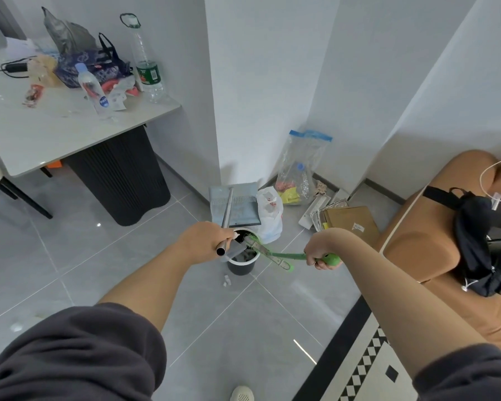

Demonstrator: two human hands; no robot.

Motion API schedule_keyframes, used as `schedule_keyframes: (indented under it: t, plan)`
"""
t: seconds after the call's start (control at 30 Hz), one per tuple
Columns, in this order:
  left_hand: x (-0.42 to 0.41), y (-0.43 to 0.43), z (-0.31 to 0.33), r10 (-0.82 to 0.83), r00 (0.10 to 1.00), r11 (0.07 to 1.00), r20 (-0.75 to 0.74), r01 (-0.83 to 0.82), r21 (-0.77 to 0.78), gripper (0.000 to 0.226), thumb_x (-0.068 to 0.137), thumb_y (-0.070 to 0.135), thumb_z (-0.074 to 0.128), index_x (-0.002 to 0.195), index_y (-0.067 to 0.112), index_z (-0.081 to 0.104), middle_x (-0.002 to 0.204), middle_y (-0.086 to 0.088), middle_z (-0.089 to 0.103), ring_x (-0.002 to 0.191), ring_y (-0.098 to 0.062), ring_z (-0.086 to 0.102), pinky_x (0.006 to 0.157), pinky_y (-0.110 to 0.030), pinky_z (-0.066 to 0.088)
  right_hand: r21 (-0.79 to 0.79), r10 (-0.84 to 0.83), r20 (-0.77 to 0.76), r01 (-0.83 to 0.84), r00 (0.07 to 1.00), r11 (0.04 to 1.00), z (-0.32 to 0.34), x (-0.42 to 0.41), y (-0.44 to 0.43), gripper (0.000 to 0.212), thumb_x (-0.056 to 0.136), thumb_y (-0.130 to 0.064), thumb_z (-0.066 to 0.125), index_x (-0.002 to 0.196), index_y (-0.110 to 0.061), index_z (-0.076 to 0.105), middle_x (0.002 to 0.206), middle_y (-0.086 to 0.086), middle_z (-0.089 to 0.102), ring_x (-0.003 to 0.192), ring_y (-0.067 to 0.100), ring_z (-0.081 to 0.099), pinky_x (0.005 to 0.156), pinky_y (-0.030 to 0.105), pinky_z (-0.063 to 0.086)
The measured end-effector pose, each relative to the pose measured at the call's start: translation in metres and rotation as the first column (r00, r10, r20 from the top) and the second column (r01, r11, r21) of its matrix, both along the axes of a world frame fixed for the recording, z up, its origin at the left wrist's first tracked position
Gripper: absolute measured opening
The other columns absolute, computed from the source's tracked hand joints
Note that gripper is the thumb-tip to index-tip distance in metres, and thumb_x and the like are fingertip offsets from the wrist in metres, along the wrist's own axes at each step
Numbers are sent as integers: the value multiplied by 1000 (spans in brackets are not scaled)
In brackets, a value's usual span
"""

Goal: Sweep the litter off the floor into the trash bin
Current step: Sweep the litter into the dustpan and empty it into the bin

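My left hand grips the metal handle of a grey dustpan, which is raised and tilted over the small dark trash bin on the floor. My right hand grips the green handle of a small green brush, whose head reaches across the bin's rim. Two small white scraps of litter lie on the grey tiles just in front of the bin. More pale bits lie on the floor at the left.
A white table with bottles and bags stands at the left on a black ribbed base. Plastic bags, a white bag and cardboard sit against the wall behind the bin. A tan sofa with a black bag and a patterned rug are at the right.
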State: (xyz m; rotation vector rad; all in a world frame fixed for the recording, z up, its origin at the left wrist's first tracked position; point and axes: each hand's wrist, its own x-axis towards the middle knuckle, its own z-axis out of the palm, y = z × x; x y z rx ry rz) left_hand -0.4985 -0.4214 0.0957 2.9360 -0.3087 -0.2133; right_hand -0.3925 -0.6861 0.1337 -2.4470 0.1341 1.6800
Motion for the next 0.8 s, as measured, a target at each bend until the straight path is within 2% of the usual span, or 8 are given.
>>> schedule_keyframes:
  t: [0.17,0.27,0.4,0.53,0.6,0.7,0.8]
  plan:
    - [-7,2,7,-18,999,1000,43,18,3,19,90,9,48,77,22,45,54,9,32,52,-14,35,48,-21,17,3,14,40,-14,999,1000,8,-5,6,39,95,0,37,134,-7,36,68,6,39,55,10,36,54,20,31]
    - [-10,4,10,-24,999,1000,27,24,7,14,86,8,47,80,19,52,58,7,37,58,-20,40,49,-22,19,-14,67,60,-67,996,998,13,-13,11,40,96,0,36,135,-7,36,69,6,38,55,10,36,54,21,31]
    - [-20,6,13,-9,1000,1000,14,9,2,17,86,7,46,79,22,45,60,7,40,61,-21,42,49,-22,21,-33,117,133,-113,984,993,13,-20,17,22,95,1,39,117,-5,38,72,8,40,58,13,39,56,21,33]
    - [-28,14,10,57,998,998,11,-57,-39,18,87,7,47,77,22,45,56,7,36,60,-22,41,49,-23,22,12,219,305,-233,927,972,18,-28,18,9,89,-1,51,97,-3,48,69,4,48,56,15,45,51,25,39]
    - [-34,21,7,101,995,994,18,-100,-42,15,89,9,48,79,20,48,56,5,38,60,-24,43,48,-26,23,-25,252,297,-257,921,966,20,-28,22,8,91,-1,49,98,-2,47,69,5,47,56,15,44,52,25,38]
    - [-45,32,3,179,984,981,17,-177,-73,11,90,11,48,83,17,53,63,1,47,61,-24,45,48,-28,23,-119,293,206,-273,934,955,20,-31,32,5,96,-1,40,99,0,43,70,7,42,57,15,40,55,23,34]
    - [-58,45,2,292,956,948,33,-285,-144,12,92,12,49,87,16,58,66,0,51,62,-25,47,49,-28,27,-44,291,263,-290,920,956,15,-37,44,21,91,-1,49,72,-9,47,70,6,47,57,16,44,53,25,38]
